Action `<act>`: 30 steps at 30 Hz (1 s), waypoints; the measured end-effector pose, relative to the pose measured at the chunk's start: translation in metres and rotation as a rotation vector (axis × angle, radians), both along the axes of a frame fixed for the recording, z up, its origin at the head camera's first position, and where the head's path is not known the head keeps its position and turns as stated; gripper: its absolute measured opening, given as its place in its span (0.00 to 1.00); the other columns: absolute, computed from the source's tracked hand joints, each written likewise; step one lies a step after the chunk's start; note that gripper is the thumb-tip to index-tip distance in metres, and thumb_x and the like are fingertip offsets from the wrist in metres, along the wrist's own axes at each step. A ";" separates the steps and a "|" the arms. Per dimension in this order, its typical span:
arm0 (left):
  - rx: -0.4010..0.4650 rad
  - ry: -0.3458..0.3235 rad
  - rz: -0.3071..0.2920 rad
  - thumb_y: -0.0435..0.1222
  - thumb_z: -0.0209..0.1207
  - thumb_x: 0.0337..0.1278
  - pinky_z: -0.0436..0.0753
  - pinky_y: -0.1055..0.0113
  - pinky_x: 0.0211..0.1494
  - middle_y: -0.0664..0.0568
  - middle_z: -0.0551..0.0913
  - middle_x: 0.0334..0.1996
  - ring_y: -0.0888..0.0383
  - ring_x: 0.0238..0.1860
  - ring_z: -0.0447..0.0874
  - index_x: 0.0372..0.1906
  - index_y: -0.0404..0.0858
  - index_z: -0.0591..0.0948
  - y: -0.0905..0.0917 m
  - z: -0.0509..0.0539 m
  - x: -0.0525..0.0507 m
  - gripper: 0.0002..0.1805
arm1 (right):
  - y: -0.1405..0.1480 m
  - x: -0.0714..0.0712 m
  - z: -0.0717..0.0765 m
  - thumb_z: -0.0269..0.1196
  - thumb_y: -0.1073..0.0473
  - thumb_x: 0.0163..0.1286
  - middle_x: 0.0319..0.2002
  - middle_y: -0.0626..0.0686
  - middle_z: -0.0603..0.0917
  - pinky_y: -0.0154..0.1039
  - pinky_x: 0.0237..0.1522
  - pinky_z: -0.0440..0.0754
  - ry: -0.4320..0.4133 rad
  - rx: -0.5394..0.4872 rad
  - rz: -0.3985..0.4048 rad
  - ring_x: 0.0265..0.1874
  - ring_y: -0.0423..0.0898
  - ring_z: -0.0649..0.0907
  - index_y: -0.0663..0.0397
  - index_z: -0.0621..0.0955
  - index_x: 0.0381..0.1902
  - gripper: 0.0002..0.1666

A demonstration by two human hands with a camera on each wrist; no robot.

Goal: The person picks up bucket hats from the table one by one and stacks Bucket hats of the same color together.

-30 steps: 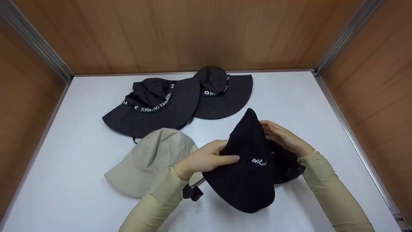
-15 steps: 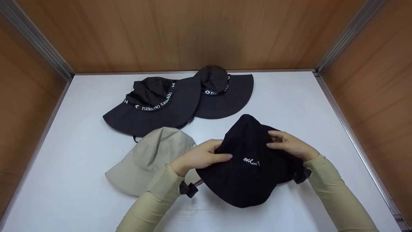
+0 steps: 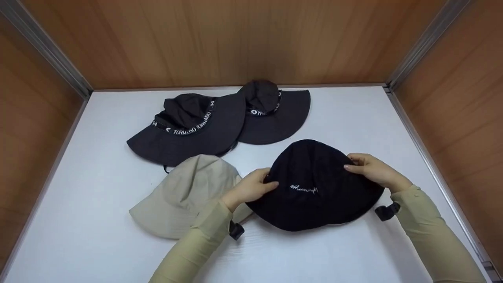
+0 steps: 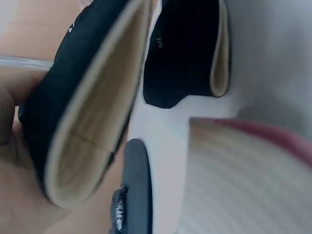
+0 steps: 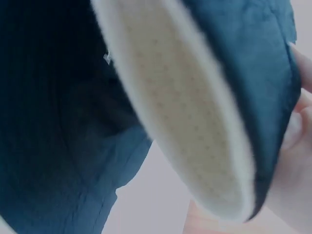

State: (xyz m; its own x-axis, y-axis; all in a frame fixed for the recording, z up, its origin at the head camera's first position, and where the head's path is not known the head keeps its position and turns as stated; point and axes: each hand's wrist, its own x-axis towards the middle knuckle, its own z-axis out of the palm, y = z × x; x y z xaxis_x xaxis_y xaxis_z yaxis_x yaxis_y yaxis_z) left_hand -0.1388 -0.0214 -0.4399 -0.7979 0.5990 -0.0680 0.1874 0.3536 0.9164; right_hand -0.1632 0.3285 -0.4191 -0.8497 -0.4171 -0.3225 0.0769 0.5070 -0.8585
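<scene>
Both hands hold a black bucket hat (image 3: pixel 310 169) with white script, upright at right of centre in the head view. My left hand (image 3: pixel 249 188) grips its left side, thumb in front. The right hand (image 3: pixel 371 169) pinches the right side where crown and brim meet. In the left wrist view, the left hand (image 4: pixel 19 195) grips black cloth (image 4: pixel 63 83) with a cream underside. A second black piece (image 4: pixel 180 53) shows beyond; whether it is the same hat I cannot tell. In the right wrist view, the right hand (image 5: pixel 292 161) holds black cloth (image 5: pixel 258 63) edged in cream.
A beige hat (image 3: pixel 196 181) lies at the left, partly behind the left forearm. Two dark hats (image 3: pixel 188 145) (image 3: pixel 279 125) with lettered bands overlap towards the back of the white table (image 3: pixel 98 165). Wooden panels (image 3: pixel 235 39) enclose the back and sides.
The right hand has moved right, its thumb now on the hat's front. The black hat has spread from a narrow, folded shape to a wide one, its lower edge higher. The other hats lie unchanged.
</scene>
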 end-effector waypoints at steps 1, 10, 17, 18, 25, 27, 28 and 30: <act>-0.013 -0.005 0.006 0.32 0.54 0.63 0.73 0.57 0.61 0.41 0.81 0.51 0.48 0.54 0.78 0.54 0.30 0.76 0.004 -0.002 0.000 0.17 | 0.002 0.000 0.000 0.56 0.58 0.71 0.32 0.40 0.80 0.29 0.40 0.75 -0.003 0.013 0.000 0.34 0.36 0.78 0.64 0.74 0.43 0.12; -0.058 -0.060 0.078 0.35 0.54 0.65 0.71 0.58 0.64 0.41 0.79 0.54 0.49 0.57 0.76 0.57 0.31 0.75 0.042 -0.011 -0.002 0.19 | 0.029 -0.001 0.007 0.56 0.55 0.71 0.34 0.40 0.80 0.30 0.42 0.73 -0.020 0.176 -0.033 0.35 0.36 0.78 0.67 0.73 0.49 0.19; -0.125 -0.131 0.117 0.39 0.52 0.67 0.66 0.58 0.69 0.40 0.73 0.62 0.48 0.65 0.69 0.64 0.30 0.68 0.066 -0.019 -0.003 0.25 | 0.047 -0.004 0.003 0.56 0.55 0.71 0.33 0.42 0.80 0.34 0.39 0.75 -0.059 0.235 -0.064 0.32 0.39 0.78 0.67 0.73 0.49 0.19; -0.141 -0.139 0.128 0.39 0.52 0.68 0.65 0.58 0.70 0.39 0.71 0.63 0.47 0.66 0.67 0.65 0.29 0.66 0.068 -0.020 -0.003 0.26 | 0.048 -0.004 0.001 0.56 0.55 0.71 0.33 0.43 0.80 0.35 0.39 0.75 -0.058 0.244 -0.069 0.32 0.40 0.78 0.66 0.73 0.49 0.19; -0.169 -0.169 0.155 0.34 0.58 0.62 0.67 0.56 0.68 0.37 0.68 0.65 0.45 0.66 0.66 0.68 0.31 0.59 0.075 -0.035 0.001 0.33 | 0.048 -0.005 -0.020 0.56 0.57 0.71 0.33 0.47 0.81 0.35 0.38 0.74 0.003 0.287 -0.100 0.31 0.40 0.77 0.68 0.74 0.49 0.18; -0.175 -0.157 0.150 0.33 0.60 0.59 0.67 0.57 0.68 0.37 0.68 0.65 0.45 0.66 0.67 0.69 0.32 0.58 0.075 -0.036 0.003 0.35 | 0.048 -0.005 -0.023 0.56 0.58 0.70 0.34 0.48 0.81 0.35 0.39 0.73 0.020 0.288 -0.108 0.31 0.40 0.77 0.68 0.75 0.48 0.17; -0.180 -0.147 0.145 0.32 0.60 0.59 0.67 0.57 0.68 0.37 0.67 0.65 0.45 0.66 0.67 0.69 0.32 0.58 0.074 -0.036 0.004 0.36 | 0.048 -0.004 -0.024 0.56 0.58 0.70 0.35 0.48 0.81 0.36 0.40 0.73 0.027 0.289 -0.111 0.32 0.40 0.77 0.68 0.75 0.48 0.17; -0.181 -0.127 0.134 0.31 0.60 0.59 0.68 0.58 0.68 0.38 0.67 0.66 0.46 0.66 0.67 0.70 0.33 0.58 0.073 -0.034 0.005 0.36 | 0.049 -0.004 -0.024 0.56 0.57 0.71 0.36 0.49 0.82 0.36 0.41 0.73 0.036 0.285 -0.113 0.33 0.40 0.77 0.67 0.75 0.48 0.17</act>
State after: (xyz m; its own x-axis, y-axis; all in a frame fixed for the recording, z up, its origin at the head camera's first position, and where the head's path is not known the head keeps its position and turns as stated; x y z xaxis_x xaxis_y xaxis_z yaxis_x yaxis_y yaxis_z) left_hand -0.1341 0.0512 -0.4738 -0.8477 0.4572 -0.2689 0.0154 0.5280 0.8491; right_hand -0.1671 0.3772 -0.4428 -0.8985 -0.2160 -0.3821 0.1190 0.7180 -0.6858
